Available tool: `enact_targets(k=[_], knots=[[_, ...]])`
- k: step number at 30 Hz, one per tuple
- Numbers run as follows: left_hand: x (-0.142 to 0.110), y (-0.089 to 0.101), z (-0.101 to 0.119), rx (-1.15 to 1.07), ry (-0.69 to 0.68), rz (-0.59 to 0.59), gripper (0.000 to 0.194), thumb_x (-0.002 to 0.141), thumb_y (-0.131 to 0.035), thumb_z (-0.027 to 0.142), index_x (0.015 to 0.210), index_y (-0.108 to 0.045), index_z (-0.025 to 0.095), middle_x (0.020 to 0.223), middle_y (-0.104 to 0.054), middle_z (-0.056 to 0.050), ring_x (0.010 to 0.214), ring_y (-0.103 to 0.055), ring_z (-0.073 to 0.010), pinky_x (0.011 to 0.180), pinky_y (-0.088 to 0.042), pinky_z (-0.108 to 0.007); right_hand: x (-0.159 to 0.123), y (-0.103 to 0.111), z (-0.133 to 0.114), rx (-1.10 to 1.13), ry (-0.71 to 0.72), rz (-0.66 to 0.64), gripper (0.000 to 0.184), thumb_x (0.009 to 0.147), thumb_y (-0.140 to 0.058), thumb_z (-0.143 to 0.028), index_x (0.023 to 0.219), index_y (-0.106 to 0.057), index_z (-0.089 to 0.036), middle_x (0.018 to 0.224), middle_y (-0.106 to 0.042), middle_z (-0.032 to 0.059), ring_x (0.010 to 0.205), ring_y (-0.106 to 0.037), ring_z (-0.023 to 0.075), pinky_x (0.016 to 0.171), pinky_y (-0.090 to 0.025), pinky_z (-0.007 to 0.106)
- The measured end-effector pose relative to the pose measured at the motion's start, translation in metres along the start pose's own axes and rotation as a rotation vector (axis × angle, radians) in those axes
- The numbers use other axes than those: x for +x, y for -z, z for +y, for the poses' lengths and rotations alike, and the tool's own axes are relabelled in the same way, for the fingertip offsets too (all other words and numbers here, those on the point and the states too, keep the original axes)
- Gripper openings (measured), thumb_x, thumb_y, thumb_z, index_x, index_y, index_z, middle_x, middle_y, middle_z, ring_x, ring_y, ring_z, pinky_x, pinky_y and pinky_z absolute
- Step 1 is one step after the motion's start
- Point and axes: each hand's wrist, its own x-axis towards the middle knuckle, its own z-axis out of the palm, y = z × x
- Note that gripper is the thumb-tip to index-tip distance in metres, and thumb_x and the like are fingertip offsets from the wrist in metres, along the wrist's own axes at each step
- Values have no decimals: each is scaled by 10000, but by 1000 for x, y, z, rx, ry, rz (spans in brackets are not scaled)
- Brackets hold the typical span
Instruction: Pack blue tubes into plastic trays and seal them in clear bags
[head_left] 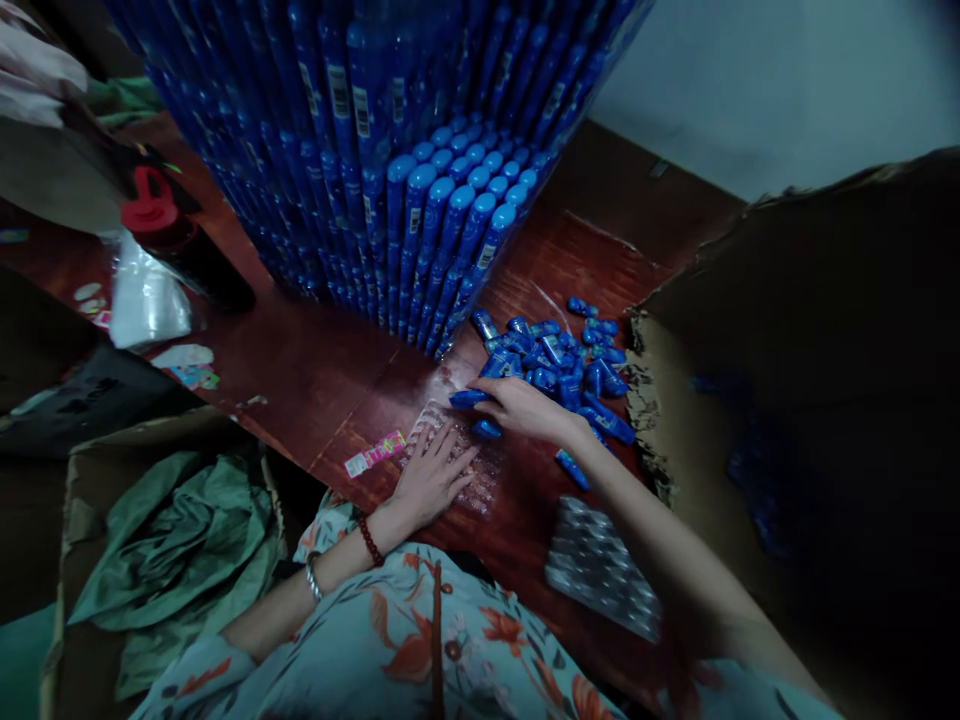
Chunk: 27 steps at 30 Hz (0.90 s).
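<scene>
My left hand [435, 470] lies flat with its fingers spread on a clear patterned plastic sheet [478, 490] on the table. Above it, my right hand [517, 408] pinches a small blue container [469, 399] with a glossy surface. Another small blue container [487, 430] is just below the right hand's fingers. Past that hand, a loose heap of similar blue containers [551, 350] is spread over the tabletop. A pink and yellow printed strip [375, 454] lies to the left of my left hand.
Tall stacked rows of blue containers [360, 180] rise at the back. A clear moulded plastic sheet [604, 568] lies under my right forearm. Cardboard boxes stand at right [656, 410] and lower left [67, 550], the latter with green cloth. A red-lidded bottle [184, 240] tilts beside plastic bags [146, 300].
</scene>
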Motion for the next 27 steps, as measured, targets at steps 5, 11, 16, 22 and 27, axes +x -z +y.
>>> enact_targets(k=[5,11,16,22,27], knots=[[0,-2,2,31,28,16,402,888,-472,437,1251,-536,273,1245,-548,-112,1257,-432,-289,1058,-310,-491,22,6,-23,-285,82,-119,221,874,-465,-228,1017,-617,-154,857,-675,105,842,-627,229,675,-374,273],[0,-3,1,49,26,-18,455,880,-484,445,1306,-476,284,1256,-534,-98,1250,-436,-282,1065,-300,-496,24,-21,-35,-408,97,22,237,883,-422,-177,1025,-593,-95,910,-656,142,922,-578,247,804,-376,329],[1,-6,0,52,29,-36,381,867,-507,443,1200,-572,270,1257,-537,-105,1260,-422,-295,1070,-279,-517,10,-45,-42,-367,-14,134,236,895,-375,-156,1014,-573,-107,961,-630,145,929,-529,256,800,-371,355],[2,-3,3,68,24,-19,402,891,-463,436,1253,-531,274,1234,-556,-100,1259,-427,-293,1055,-307,-508,2,-40,-22,-178,-31,200,313,957,-316,-273,1161,-541,-196,1057,-634,84,998,-522,214,855,-366,343],[6,-4,3,54,0,-28,394,914,-408,440,1251,-535,278,1246,-560,-99,1263,-424,-293,1060,-298,-508,16,-22,29,-345,-221,305,455,856,-394,-97,1283,-479,-227,1310,-490,111,1146,-422,279,850,-370,390]])
